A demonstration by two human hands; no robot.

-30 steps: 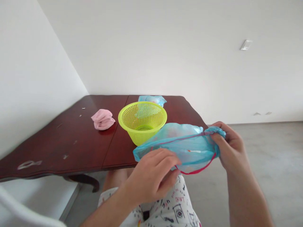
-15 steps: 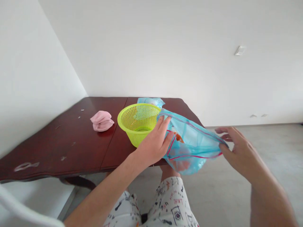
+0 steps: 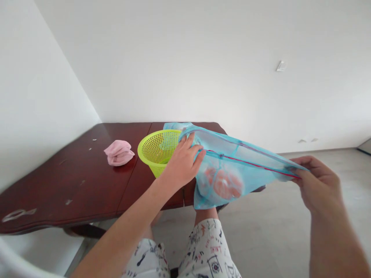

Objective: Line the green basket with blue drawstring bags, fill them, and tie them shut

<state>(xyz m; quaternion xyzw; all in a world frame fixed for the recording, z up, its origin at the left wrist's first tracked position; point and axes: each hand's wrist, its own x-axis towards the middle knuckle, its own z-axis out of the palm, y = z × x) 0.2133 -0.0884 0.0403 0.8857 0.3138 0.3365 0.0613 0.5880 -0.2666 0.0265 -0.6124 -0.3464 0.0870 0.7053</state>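
I hold a thin blue plastic bag (image 3: 232, 170) with a red drawstring stretched wide between both hands, above my lap. My left hand (image 3: 182, 164) grips the bag's left rim, just in front of a lime-green mesh basket (image 3: 156, 148). My right hand (image 3: 317, 183) pinches the bag's right rim out over the floor. Orange-red round things (image 3: 224, 184) show through the bag's lower part; I cannot make out what they are.
A dark red wooden table (image 3: 87, 181) stands against the white walls. A folded pink cloth (image 3: 118, 152) lies on it left of the basket. Another bit of blue plastic (image 3: 171, 126) shows behind the basket. Grey floor spreads to the right.
The bag was bunched between my hands; now its mouth is pulled wide. My left hand moved up toward the basket, my right hand moved out to the right.
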